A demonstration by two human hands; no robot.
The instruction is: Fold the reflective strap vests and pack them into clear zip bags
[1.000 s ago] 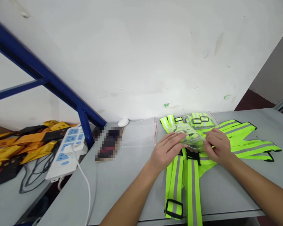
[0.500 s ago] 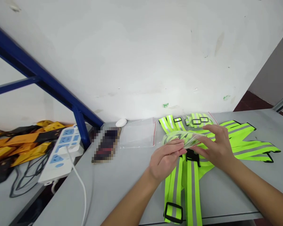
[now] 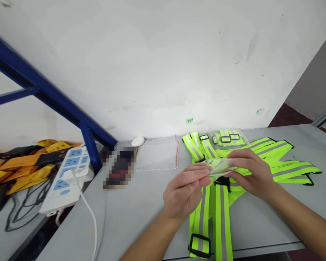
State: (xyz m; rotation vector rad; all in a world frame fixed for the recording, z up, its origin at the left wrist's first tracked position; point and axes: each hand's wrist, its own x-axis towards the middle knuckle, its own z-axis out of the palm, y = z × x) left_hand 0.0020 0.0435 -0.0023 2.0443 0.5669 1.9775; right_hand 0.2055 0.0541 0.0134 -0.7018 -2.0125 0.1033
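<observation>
Between my two hands is a clear plastic zip bag (image 3: 220, 166) with a reddish line along its right edge. My left hand (image 3: 184, 188) pinches its left side, and my right hand (image 3: 251, 172) grips its right side between thumb and fingers. Yellow-green shows through the plastic; how much of it lies inside the bag I cannot tell. Below and behind the hands, yellow-green reflective straps (image 3: 277, 170) with grey stripes are spread on the grey table. One strap end with a black buckle (image 3: 200, 245) hangs toward the front edge.
A filled zip bag (image 3: 230, 138) of folded straps lies against the wall. Left of my hands are flat clear bags (image 3: 157, 154), a white oval object (image 3: 138, 141) and a blurred-out item (image 3: 121, 168). A power strip (image 3: 67, 177) with a white cable and a blue metal frame (image 3: 89, 145) stand further left.
The bag has tilted flatter between my hands. My left hand has shifted slightly left and down, and my right fingers have closed over the bag's right edge. The view has shifted slightly.
</observation>
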